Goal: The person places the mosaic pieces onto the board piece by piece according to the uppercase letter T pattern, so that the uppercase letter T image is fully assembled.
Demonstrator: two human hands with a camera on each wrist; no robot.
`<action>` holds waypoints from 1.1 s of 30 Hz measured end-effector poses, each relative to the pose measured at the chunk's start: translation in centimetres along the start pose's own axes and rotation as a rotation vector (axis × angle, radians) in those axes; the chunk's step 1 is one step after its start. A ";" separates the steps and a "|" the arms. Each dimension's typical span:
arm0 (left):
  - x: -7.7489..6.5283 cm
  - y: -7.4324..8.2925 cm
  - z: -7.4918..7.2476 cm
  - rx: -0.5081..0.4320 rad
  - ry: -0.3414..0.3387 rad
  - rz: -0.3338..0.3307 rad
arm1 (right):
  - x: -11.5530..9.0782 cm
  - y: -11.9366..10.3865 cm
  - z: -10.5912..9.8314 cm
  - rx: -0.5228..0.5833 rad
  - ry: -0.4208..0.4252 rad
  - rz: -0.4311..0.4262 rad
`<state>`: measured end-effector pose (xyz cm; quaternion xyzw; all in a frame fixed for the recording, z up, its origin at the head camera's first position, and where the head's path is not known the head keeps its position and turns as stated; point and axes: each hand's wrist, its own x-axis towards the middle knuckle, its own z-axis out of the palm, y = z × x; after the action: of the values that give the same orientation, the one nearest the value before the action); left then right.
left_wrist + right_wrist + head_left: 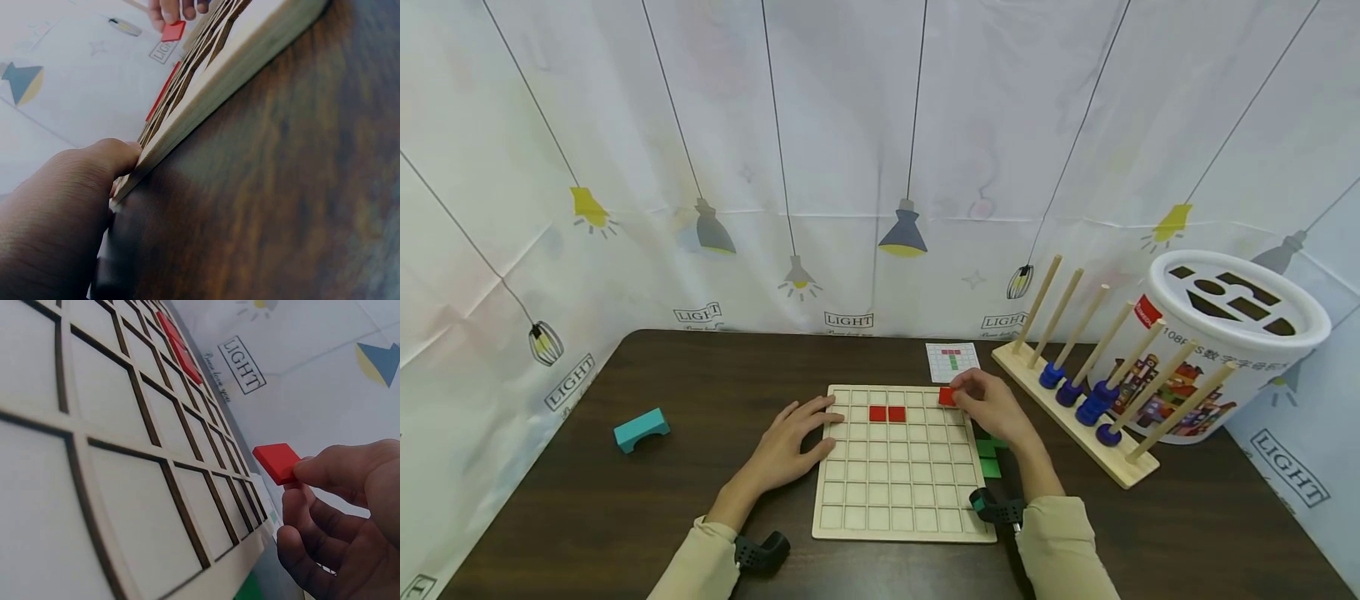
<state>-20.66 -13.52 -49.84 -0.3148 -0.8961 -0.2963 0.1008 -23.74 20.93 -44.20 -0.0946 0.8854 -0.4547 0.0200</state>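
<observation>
A pale wooden grid board [880, 493] lies on the dark table, with two red square tiles [887, 413] side by side in its second row. My right hand [996, 406] pinches another red tile [278, 462] between thumb and fingers, held over the board's far right corner. At the board's left edge rests my left hand [790, 442], fingers spread, thumb [119, 153] touching the rim. Behind the board lies a small pattern card [953, 363] printed with a grid of red and green squares. Green tiles [990, 467] lie by the board's right side, partly covered by the right arm.
Right of the board stands a wooden peg rack [1075, 417] with blue rings on some pegs. A big white tub [1232, 350] with a shape-sorter lid is behind it. A teal arch block [641, 429] sits at far left. A printed curtain [850, 167] hangs behind the table.
</observation>
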 end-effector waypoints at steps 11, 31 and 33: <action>-0.1 -0.2 0.1 0.006 0.025 0.027 | 0.5 -0.1 1.1 -0.038 -0.018 -0.019; 0.0 0.0 0.0 0.012 -0.006 -0.008 | 0.5 -0.8 2.4 -0.055 -0.050 -0.017; 0.0 0.0 0.0 0.009 0.000 -0.005 | 0.4 -0.9 2.6 -0.056 -0.060 -0.022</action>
<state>-20.71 -13.52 -49.81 -0.3124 -0.8981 -0.2925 0.1014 -23.69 18.25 -44.99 -0.1184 0.8956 -0.4270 0.0390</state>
